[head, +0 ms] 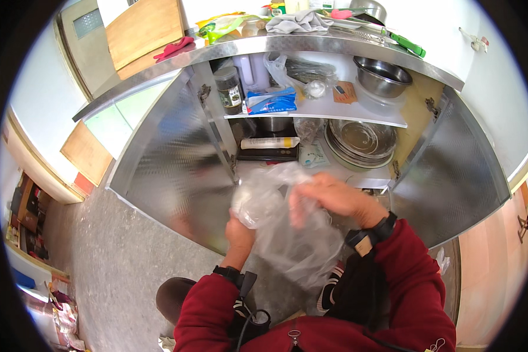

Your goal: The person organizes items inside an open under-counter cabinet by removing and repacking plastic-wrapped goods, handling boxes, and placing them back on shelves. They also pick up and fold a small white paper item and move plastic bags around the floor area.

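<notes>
My left hand (240, 232) grips a bunched part of a clear plastic bag (257, 207) with something whitish inside; what it is cannot be made out. My right hand (321, 198), blurred, is at the upper part of a larger translucent plastic bag (301, 251), which hangs between my forearms. Whether its fingers are closed on the plastic is unclear. Both hands are in front of an open cabinet, just below its lower shelf (369, 179). On that shelf lie stacked plates and bowls (361, 143) and a yellow-and-white tube-shaped packet (269, 143) on a black flat device (264, 154).
Two metallic cabinet doors (167, 163) (451, 176) stand open on either side. The upper shelf (325, 108) holds a dark-filled jar (229, 90), a blue box (270, 101), plastic bags and a steel bowl (383, 77). Above, the countertop edge (290, 44) carries a grey cloth (299, 22) and a green-handled tool (405, 44).
</notes>
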{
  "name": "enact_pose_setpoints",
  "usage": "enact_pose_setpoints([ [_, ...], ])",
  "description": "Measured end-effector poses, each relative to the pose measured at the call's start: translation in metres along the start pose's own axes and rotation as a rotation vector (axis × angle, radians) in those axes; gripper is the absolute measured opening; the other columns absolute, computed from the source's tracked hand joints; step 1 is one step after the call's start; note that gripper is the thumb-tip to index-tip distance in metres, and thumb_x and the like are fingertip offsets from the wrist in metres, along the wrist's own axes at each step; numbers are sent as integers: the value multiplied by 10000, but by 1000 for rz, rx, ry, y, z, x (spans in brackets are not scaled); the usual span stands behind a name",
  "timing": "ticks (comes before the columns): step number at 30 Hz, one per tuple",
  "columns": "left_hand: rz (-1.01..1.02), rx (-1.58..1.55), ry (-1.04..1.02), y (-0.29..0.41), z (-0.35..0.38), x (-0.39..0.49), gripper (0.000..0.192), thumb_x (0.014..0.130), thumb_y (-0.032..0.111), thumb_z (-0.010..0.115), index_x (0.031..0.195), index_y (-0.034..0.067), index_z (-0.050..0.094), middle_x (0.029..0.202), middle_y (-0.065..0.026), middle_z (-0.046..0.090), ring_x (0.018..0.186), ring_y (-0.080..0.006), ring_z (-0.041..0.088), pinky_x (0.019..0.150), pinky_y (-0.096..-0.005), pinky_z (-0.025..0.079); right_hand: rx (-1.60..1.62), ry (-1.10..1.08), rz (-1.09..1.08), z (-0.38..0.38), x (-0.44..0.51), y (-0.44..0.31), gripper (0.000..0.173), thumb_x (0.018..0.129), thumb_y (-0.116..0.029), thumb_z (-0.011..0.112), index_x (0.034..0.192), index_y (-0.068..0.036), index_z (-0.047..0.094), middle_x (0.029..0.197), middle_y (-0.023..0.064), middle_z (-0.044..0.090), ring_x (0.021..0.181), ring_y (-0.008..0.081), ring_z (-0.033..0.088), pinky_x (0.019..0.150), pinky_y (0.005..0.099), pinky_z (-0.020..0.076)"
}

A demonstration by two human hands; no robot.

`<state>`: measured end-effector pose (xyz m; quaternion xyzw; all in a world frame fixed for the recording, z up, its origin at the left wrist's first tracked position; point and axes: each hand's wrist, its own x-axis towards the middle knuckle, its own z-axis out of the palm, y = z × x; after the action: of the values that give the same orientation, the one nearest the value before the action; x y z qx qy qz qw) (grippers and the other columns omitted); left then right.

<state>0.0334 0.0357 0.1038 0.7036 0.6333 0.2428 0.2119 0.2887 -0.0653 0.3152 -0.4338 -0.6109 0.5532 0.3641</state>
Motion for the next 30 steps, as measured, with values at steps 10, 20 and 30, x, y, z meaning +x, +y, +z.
enact_pose_setpoints([
  [10,675,-47,-522,30,-12,-25,508,870,255,695,1297,30,536,1201,-170,622,1066,-296,615,927,-399,505,236,85,83,-12,53,100,520,1069,-352,401,1274,99,560,1282,175,624,1190,222,601,1046,348,472],
  [20,601,-457,-572,19,-80,-11,528,864,229,708,1337,57,546,1318,-124,592,1193,-239,562,1030,-372,455,521,-188,282,-12,23,95,609,1050,-496,386,1386,-6,519,1372,127,582,1203,204,595,1048,391,465],
  [30,193,-1288,-777,37,-60,-5,398,922,220,663,1234,-14,587,980,-165,688,807,-274,684,731,-399,576,226,27,-139,26,39,86,572,895,-183,718,1390,-15,484,1239,128,632,1136,209,607,998,367,464],
])
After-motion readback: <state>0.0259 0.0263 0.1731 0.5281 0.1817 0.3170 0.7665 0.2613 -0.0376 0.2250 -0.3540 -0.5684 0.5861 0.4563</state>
